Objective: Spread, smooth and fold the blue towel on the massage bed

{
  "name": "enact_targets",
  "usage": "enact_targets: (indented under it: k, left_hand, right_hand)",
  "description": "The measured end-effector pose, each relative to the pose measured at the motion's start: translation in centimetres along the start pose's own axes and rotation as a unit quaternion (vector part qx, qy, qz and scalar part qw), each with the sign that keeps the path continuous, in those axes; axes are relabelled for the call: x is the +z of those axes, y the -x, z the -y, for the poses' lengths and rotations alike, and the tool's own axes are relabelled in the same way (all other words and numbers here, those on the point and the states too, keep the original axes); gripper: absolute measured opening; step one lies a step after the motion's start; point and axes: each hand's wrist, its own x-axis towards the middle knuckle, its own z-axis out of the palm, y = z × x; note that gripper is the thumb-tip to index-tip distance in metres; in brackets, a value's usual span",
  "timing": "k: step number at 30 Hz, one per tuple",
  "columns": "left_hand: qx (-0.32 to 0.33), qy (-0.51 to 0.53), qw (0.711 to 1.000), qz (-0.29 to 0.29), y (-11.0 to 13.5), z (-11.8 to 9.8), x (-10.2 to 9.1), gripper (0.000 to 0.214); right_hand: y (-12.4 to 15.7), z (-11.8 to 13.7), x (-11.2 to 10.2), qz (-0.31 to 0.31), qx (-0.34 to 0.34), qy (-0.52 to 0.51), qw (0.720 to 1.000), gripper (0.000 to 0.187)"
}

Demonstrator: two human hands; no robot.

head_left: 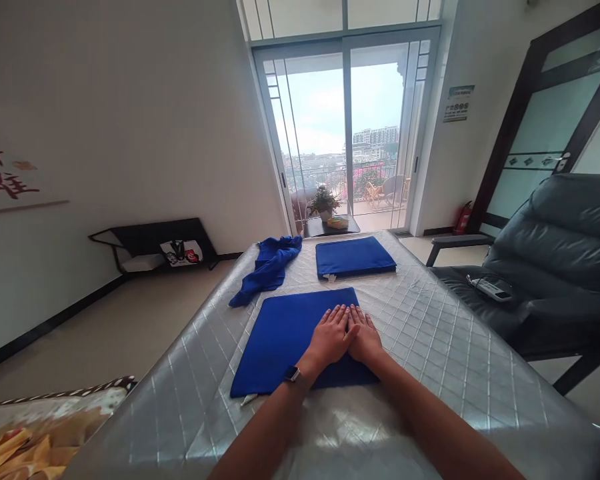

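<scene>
A flat blue folded cloth (280,340) lies in front of me on a silver quilted mattress (430,333). My left hand (330,335) rests palm down on its right part, fingers stretched out. Beside it, touching, my right hand (364,335) lies flat at the cloth's right edge, also with straight fingers. Neither hand grips anything. Farther back is a neat stack of folded blue cloth (355,257) with a small white tag at its near edge. To its left, a crumpled blue cloth (273,267) lies loose near the mattress's left edge.
A black recliner (570,253) with a white remote-like device (490,289) on its seat stands at right. Behind the mattress, a small table (333,227) holds a potted plant (323,202). A black rack (155,243) leans by the left wall; patterned bedding (45,427) is at lower left.
</scene>
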Motion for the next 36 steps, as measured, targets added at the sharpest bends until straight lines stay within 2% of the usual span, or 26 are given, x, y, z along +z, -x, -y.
enact_targets:
  k: [4,13,16,21,24,31,36]
  left_hand:
    - [-0.037,0.022,0.999,0.027,-0.1,0.8,0.4,0.073]
    - [-0.103,-0.037,0.993,0.05,3.3,4.4,-0.6,0.074]
    - [-0.152,-0.063,0.985,0.053,5.4,7.1,-1.3,0.076]
    - [-0.233,-0.11,0.965,0.057,10.1,12.9,-2.7,0.082]
    - [-0.26,-0.113,0.958,0.038,12.0,14.9,-3.1,0.083]
    - [-0.271,-0.1,0.957,0.011,12.3,14.6,-3.1,0.082]
    - [-0.272,-0.087,0.958,0.002,12.2,14.8,-3.0,0.085]
  right_hand:
    - [-0.1,0.0,0.1,-0.002,0.0,-0.009,1.0,0.065]
    - [0.0,0.3,-0.3,-0.011,0.019,-0.041,0.999,0.073]
    - [0.0,0.4,-0.4,-0.012,0.018,-0.046,0.999,0.074]
    - [-0.1,0.3,-0.3,-0.007,0.018,-0.046,0.999,0.074]
    - [-0.4,0.1,0.0,-0.006,0.021,-0.041,0.999,0.074]
    - [-0.4,0.3,0.1,-0.021,0.027,-0.017,0.999,0.072]
    - [1.1,0.7,-0.8,-0.056,0.003,0.015,0.998,0.069]
